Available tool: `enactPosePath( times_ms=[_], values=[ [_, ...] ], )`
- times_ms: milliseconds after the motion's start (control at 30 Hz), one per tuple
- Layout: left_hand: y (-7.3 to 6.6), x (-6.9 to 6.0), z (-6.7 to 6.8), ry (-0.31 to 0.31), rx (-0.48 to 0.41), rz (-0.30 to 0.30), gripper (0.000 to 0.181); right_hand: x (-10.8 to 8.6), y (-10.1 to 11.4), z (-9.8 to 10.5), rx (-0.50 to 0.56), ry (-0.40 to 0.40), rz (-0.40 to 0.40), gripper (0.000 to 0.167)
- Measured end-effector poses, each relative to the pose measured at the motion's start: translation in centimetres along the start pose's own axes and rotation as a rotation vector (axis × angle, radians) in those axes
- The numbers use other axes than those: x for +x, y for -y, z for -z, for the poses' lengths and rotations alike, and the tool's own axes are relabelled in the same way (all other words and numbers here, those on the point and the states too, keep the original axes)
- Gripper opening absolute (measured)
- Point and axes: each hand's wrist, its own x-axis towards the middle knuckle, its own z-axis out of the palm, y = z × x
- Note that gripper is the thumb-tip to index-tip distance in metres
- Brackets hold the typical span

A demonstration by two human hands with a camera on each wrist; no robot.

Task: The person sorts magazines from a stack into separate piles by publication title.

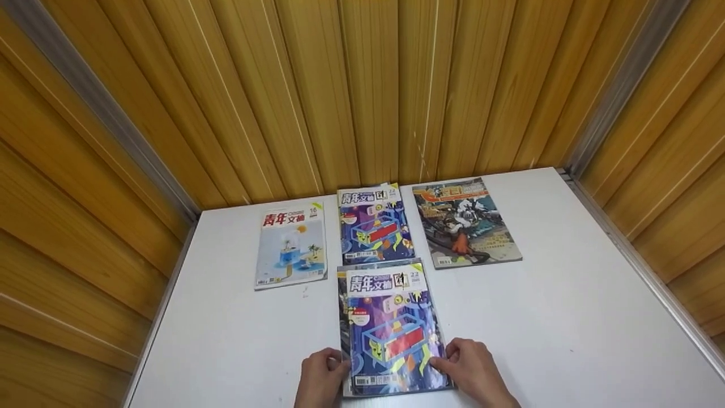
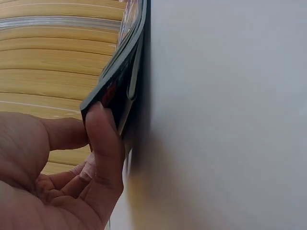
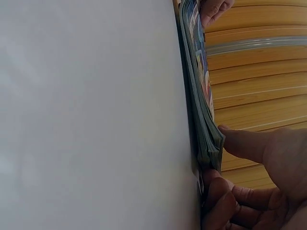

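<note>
I can read 青年文摘 and 22 across the near purple magazine; at its twelve o'clock, the second purple magazine carries the same. At ten o'clock, the pale-blue magazine shows 青年文摘 and 16. The one-o'clock dark magazine has lettering I can't make out.

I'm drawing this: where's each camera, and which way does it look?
Head: on the head, looking forward and down at the magazine stack; left hand and right hand show.
Left wrist: on that wrist, looking at the stack's edge; left hand shows.
Right wrist: on that wrist, looking at the opposite edge; both hands show.
Both wrist views share the stack.
</note>
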Motion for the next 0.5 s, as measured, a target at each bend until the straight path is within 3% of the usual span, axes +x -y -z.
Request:
enactPosePath(
  times_ms=[133, 267, 400, 500],
  values=[
    [0.1, -0.5, -0.3, -0.042, 0.03, -0.05, 0.02, -0.3, -0.1, 0.0, 0.001, -0.041, 0.051, 0.026],
    [0.0, -0.8, -0.8, -0.134, 0.085, -0.092, 0.018, -0.4, -0.1, 0.0, -0.012, -0.08, 0.111, 0.025],
    [-0.3, -1.1, -1.3, -0.252, 0.138, -0.131, 0.022, -0.5, -0.1, 0.1, -0.008, -0.056, 0.077, 0.022],
    [-0.5, -1.4, -1.6, -0.291, 0.169, -0.146, 0.023, -0.4, -0.1, 0.2, -0.006, -0.03, 0.041, 0.021]
  ],
)
